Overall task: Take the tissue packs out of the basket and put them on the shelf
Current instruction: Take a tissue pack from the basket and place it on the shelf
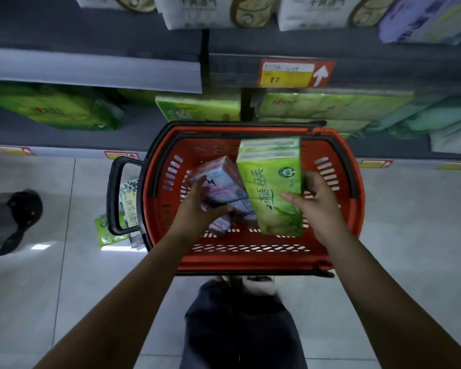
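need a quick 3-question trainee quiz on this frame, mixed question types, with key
1. True or false: the right hand grips the green tissue pack.
2. The left hand holds: A) the purple tissue pack; B) a bottle; C) nothing.
3. Fill in: both held packs appear within the rim of the red ___.
Key: 1 true; 2 A; 3 basket.
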{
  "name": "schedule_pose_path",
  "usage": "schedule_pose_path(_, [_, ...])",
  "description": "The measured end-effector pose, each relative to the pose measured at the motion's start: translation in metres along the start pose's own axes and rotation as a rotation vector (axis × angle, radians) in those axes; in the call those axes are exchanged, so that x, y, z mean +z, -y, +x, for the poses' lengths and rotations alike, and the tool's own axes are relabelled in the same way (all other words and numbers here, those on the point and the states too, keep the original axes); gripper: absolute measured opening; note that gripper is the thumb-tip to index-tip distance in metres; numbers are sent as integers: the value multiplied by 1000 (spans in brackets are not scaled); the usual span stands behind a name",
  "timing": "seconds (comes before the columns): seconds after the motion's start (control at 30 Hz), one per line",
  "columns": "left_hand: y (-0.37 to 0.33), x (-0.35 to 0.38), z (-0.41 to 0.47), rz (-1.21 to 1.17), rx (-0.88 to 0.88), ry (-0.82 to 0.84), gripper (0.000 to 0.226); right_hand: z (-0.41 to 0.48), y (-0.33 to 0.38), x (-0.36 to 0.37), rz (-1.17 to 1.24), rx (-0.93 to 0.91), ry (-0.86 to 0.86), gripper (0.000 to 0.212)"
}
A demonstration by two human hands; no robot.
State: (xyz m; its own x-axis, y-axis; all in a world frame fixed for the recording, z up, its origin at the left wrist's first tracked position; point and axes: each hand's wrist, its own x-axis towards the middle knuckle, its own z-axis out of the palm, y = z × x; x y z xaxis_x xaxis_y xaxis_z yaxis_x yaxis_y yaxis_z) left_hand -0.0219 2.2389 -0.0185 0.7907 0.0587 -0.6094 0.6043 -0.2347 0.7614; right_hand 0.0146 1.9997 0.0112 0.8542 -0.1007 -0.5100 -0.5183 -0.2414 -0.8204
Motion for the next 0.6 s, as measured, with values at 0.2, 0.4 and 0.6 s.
schedule_pose_path(0.2, [-45, -6, -40, -50, 13, 58, 100, -37, 56, -16, 432, 82, 15, 43])
schedule_pose_path(0.4, [-94, -18, -89, -264, 31, 24, 85, -90, 115, -32, 760, 79, 61, 51])
schedule_pose_path(0.6, [-157, -44, -152, -423, 83, 0, 80, -143, 167, -43, 987, 164, 7, 49])
